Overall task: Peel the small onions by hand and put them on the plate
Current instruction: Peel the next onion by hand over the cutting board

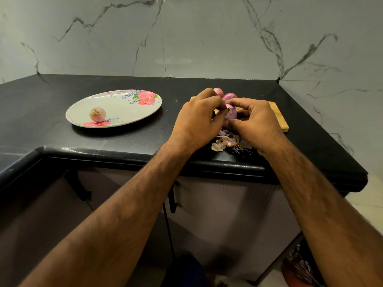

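Right of plate [116,108]: left hand [199,119] pinches skin, right hand [255,119] grips onion [231,111]. Advice: pull skin in strips, steady bulb, drop scraps [226,142] near board [278,117].

At centre right of the frame, the left grip [199,117] and the right grip [257,121], both bare hands, meet on a purple onion [231,112]. The right curls round it and the left pinches at its top. Just behind them lie two more onions [229,96] on a wooden board [278,117]. Loose peelings [224,142] lie below the hands near the edge of the black table [62,96]. At centre left a flowered plate [124,109] carries one pale peeled onion [97,114].
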